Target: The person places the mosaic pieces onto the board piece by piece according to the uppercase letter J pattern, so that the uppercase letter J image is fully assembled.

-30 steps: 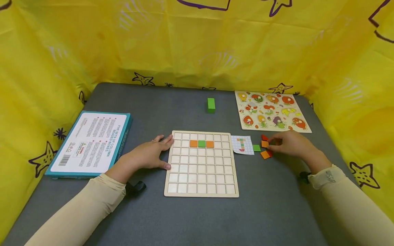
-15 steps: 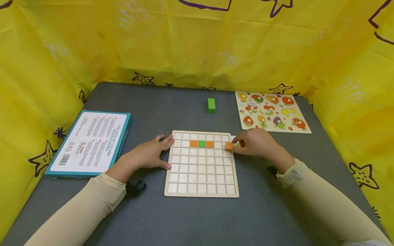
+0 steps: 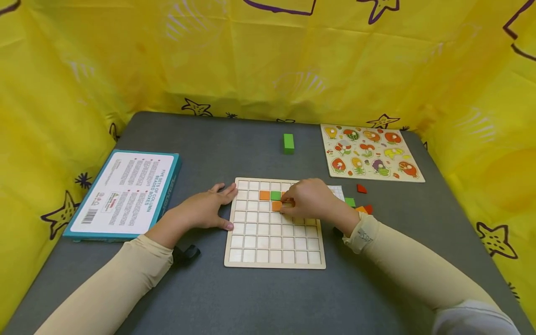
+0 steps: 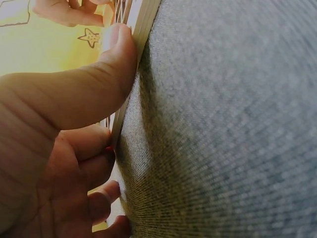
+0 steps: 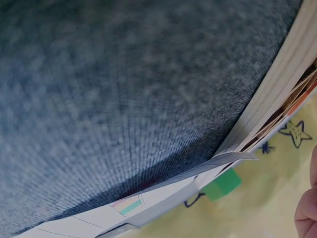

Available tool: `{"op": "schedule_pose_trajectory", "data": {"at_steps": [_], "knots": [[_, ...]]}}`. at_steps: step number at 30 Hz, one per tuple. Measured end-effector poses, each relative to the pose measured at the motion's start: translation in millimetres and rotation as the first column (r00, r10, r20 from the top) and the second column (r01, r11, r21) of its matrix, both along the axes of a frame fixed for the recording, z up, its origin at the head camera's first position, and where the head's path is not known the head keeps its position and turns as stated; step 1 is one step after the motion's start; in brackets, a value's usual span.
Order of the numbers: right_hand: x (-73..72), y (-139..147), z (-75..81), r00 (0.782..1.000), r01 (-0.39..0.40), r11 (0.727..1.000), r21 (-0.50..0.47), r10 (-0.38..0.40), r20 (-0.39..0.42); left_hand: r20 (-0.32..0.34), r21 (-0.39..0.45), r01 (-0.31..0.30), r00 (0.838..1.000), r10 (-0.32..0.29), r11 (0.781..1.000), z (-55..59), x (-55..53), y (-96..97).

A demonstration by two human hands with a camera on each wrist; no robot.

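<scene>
My right hand (image 3: 314, 199) pinches an orange square tile (image 3: 276, 206) low over the wooden grid board (image 3: 261, 242). The tile overlaps the cell just below a green tile (image 3: 275, 195). That green tile sits in the board's second row between two orange ones; the left orange tile (image 3: 264, 195) shows fully, the other is mostly hidden by my fingers. My left hand (image 3: 205, 210), fingers spread, touches the board's left edge. In the left wrist view its thumb (image 4: 99, 79) lies along the rim. Only a bit of the right hand (image 5: 308, 203) shows in the right wrist view.
A pattern card (image 3: 337, 191) lies at the board's right, partly hidden by my hand. Beyond it are a red piece (image 3: 362, 188), a green tile (image 3: 350, 202) and other pieces. Behind stand a green block (image 3: 288, 144) and a fruit puzzle (image 3: 372, 153); a teal box (image 3: 121, 193) lies left.
My right hand has come left from the loose pieces, carrying an orange tile across the board to below the green one. The left hand stays at the board's edge.
</scene>
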State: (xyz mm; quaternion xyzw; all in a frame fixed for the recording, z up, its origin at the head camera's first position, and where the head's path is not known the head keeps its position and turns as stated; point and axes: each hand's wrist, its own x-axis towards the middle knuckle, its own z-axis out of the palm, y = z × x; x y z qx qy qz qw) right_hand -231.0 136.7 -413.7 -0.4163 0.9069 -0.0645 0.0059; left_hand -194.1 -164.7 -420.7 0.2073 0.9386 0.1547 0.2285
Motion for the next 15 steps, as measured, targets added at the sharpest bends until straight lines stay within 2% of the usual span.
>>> {"op": "schedule_pose_trajectory", "data": {"at_steps": [15], "knots": [[-0.3,-1.8,0.9,0.999,-0.035,0.999,-0.002,0.035,0.021,-0.009,0.004,0.007,1.0,-0.007,1.0,-1.5,0.0,-0.2]]}}
